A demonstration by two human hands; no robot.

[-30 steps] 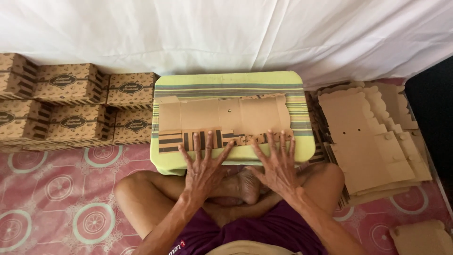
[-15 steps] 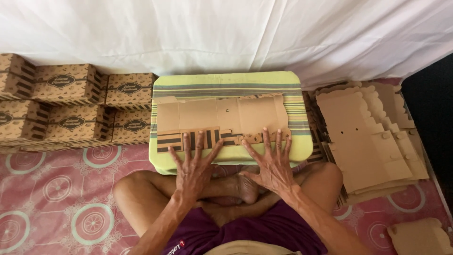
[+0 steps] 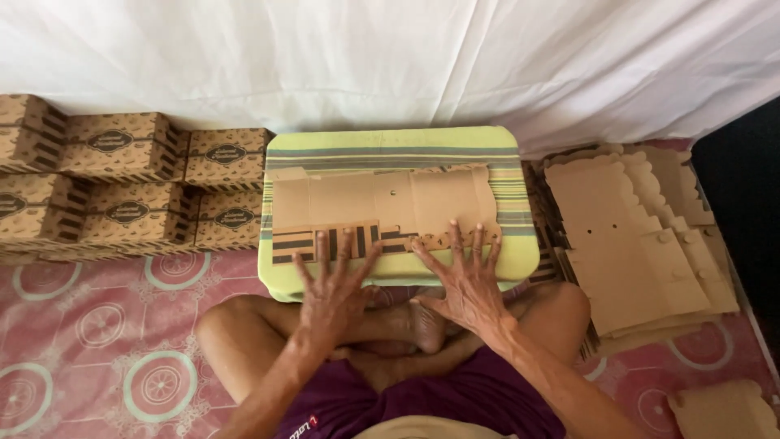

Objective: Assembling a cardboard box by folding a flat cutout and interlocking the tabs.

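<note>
Right, both hands were down flat on the work. The left hand (image 3: 335, 286) lay spread, fingers fanned wide, its fingertips pressing the striped near flap of the flat cardboard sheet (image 3: 382, 205). The right hand (image 3: 465, 280) was spread the same way, fingertips on the sheet's near edge at the scalloped strip, thumb pointing toward nine o'clock. Neither hand pinched anything; the palms hung off the near edge of the green striped cushion (image 3: 390, 145). The sheet lay unfolded across the middle of that cushion, plain brown side up. At nine o'clock from the cushion stood the folded boxes (image 3: 130, 183), stacked in two rows, touching one another. At three o'clock sat the pile of flat blanks (image 3: 626, 244), fanned out on the pink patterned floor mat (image 3: 97, 325). Crossed legs (image 3: 252, 333) rested just under the hands.
</note>
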